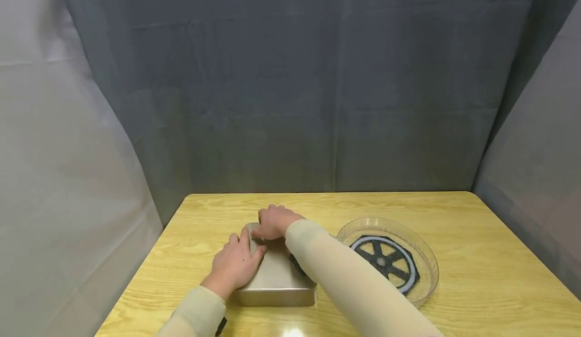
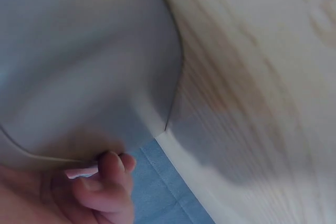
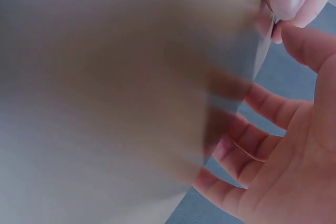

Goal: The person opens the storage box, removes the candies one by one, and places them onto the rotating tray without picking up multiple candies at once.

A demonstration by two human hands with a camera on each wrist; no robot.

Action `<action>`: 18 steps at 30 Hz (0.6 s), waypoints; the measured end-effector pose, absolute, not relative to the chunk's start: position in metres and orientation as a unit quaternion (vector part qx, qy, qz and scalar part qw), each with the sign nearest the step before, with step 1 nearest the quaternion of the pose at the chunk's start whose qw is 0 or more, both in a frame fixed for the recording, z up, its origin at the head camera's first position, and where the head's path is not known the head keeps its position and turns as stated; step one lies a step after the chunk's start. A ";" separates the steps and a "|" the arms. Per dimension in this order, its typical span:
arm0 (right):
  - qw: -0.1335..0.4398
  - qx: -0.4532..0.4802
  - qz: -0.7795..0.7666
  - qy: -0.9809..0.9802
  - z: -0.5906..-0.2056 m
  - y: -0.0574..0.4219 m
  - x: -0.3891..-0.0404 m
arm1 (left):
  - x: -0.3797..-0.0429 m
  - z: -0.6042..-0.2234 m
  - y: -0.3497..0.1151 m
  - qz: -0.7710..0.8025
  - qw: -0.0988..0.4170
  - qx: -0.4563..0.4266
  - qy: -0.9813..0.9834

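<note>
Metal box: just one, sitting on one bench
Left hand: one, grasping the box's left edge
Right hand: one, touching the box's far end; clenched or loose, cannot tell
Clear dish: one, with one spoked wheel inside

Satin metal, glossy grain, matt cloth.
The box at lower centre is smooth, softly reflective metal; the tabletop looks like shiny, wood-grained board, the lower-right dish clear and glossy, the curtain above creased, matt fabric.
</note>
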State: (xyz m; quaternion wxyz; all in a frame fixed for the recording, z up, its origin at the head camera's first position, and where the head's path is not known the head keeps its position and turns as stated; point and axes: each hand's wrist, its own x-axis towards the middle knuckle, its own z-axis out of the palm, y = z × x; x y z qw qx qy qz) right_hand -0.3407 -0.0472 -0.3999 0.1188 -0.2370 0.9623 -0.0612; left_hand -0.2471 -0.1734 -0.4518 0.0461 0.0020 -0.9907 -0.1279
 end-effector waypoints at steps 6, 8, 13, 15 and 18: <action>0.112 -0.240 -0.057 0.963 -0.400 -0.047 -0.341 | -0.247 -0.450 -0.171 -0.124 0.040 0.008 -0.991; 0.114 -0.239 -0.053 0.963 -0.402 -0.047 -0.340 | -0.248 -0.450 -0.170 -0.122 0.039 0.010 -0.992; 0.121 -0.225 -0.055 0.965 -0.400 -0.045 -0.339 | -0.247 -0.450 -0.168 -0.126 0.037 0.009 -0.991; 0.124 -0.220 -0.059 0.966 -0.400 -0.045 -0.340 | -0.246 -0.450 -0.169 -0.135 0.039 0.007 -0.990; 0.133 -0.214 -0.068 0.965 -0.400 -0.046 -0.341 | -0.246 -0.449 -0.172 -0.158 0.040 0.007 -0.987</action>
